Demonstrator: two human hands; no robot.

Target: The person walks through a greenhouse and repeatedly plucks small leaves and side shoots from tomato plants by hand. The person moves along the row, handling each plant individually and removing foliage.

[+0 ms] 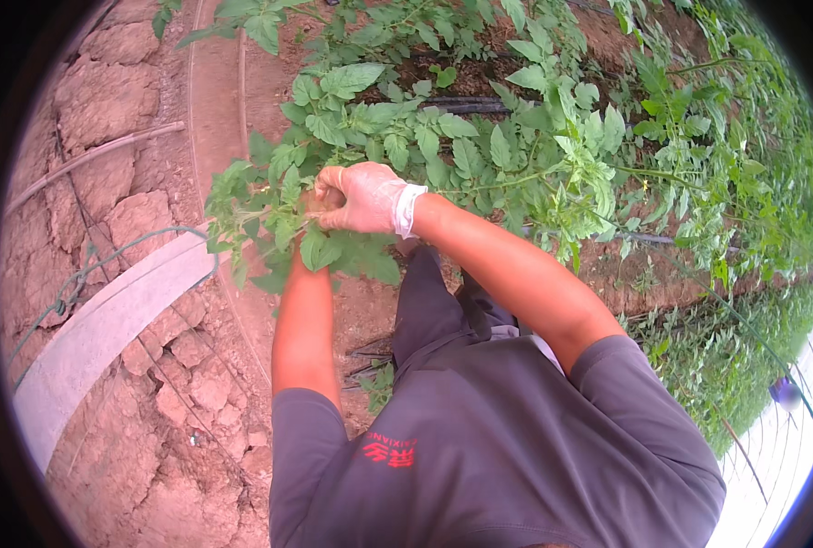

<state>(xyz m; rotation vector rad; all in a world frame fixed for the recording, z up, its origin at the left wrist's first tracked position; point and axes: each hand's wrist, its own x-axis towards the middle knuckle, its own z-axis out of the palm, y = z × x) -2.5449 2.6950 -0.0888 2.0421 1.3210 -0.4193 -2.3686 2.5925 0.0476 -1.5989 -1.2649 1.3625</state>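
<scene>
My right hand (369,198), in a thin whitish glove bunched at the wrist, curls its thumb and fingers around a leafy tomato shoot (286,222). Just beneath its fingertips is my left hand (321,204), mostly hidden by leaves and by the right hand. The left fingers are close to the same stem, but their grip cannot be made out. The shoot leans left over the soil path, its toothed green leaves hanging around both hands. More tomato foliage (406,137) spreads beyond and to the right of the hands.
Cracked soil (201,383) lies on the left, with a pale curved strip (125,308), a green cord (81,277) and a thin pole (98,161). Dark hoses (468,104) run between the plants. Far right, another person (785,394) is near the bright greenhouse wall (766,472).
</scene>
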